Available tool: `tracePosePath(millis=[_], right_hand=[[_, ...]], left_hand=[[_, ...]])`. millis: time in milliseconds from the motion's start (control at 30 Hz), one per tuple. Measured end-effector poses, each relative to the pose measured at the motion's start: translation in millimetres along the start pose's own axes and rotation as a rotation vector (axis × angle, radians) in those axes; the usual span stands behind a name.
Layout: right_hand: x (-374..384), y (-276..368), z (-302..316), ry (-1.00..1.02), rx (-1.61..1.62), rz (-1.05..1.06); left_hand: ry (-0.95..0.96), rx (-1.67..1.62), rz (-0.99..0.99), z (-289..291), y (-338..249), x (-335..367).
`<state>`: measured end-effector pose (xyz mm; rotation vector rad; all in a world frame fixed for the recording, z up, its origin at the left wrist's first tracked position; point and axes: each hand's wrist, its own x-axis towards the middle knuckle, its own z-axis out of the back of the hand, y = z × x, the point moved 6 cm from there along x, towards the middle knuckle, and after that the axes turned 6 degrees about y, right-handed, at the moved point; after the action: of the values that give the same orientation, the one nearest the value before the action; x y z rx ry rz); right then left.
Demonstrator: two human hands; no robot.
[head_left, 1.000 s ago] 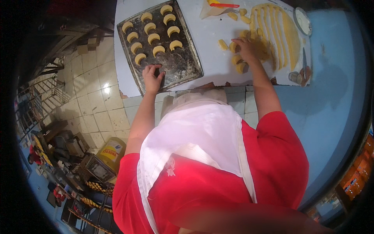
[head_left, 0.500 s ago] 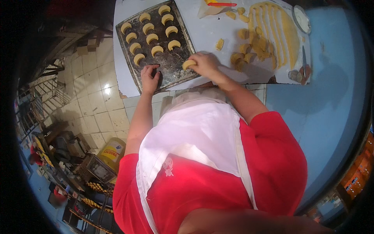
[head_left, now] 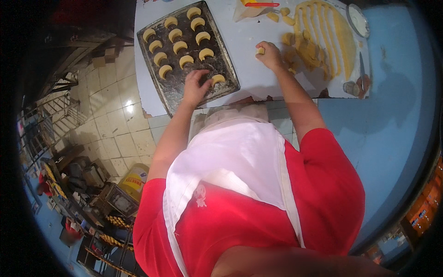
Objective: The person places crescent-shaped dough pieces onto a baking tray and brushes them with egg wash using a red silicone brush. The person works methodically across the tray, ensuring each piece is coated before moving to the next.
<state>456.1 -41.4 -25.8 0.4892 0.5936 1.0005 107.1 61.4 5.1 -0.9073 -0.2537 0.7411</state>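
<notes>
Rows of pale yellow crescent-shaped dough pieces [head_left: 180, 46] lie on a dark, worn baking tray [head_left: 191, 81]. My left hand [head_left: 195, 87] is over the near part of the tray, thumb and fingers apart. Just beyond its fingertips lies a single crescent [head_left: 218, 79]; whether they touch it I cannot tell. To the right of the tray, above the white table, my right hand [head_left: 271, 57] pinches a small piece of dough [head_left: 261, 50] between thumb and fingers. Beyond that hand lie a heap of dough pieces [head_left: 304, 48] and a sheet of dough cut into strips [head_left: 344, 41].
A round dish of white powder [head_left: 358, 21] stands at the table's far right corner. Near the right edge are a knife [head_left: 361, 64] and a small glass [head_left: 350, 88]. A bag with a red-edged top [head_left: 251, 10] lies at the back. A yellow bucket [head_left: 134, 181] stands on the floor.
The crescent from my right hand now lies on the tray. My right hand has moved right and away, picking up the dough piece from the table. My left hand has shifted right towards the crescent.
</notes>
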Motion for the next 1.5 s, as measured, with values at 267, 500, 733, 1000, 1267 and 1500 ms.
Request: tracePosePath(millis=[267,500,733,1000,1267,1500], right_hand=[[-8,-79,17,-0.371,0.879,-0.189],[-61,-64,58,0.130,-0.237,0.012],[-51,-19,36,0.143,-0.254,0.094],[-20,176,-99,0.310,0.129,0.441],[-18,193,-123,0.293,0.118,0.448],[-59,39,11,0.183,-0.418,0.127]], left_hand=[[0.077,0.120,-0.021,-29,-26,5],[-0.096,-0.034,0.154,11,12,-7],[-0.383,0.067,0.223,88,76,-51],[-0.391,0.054,0.259,79,102,-56],[-0.398,-0.007,0.178,88,89,-58],[-0.340,0.321,0.071,80,15,-9]])
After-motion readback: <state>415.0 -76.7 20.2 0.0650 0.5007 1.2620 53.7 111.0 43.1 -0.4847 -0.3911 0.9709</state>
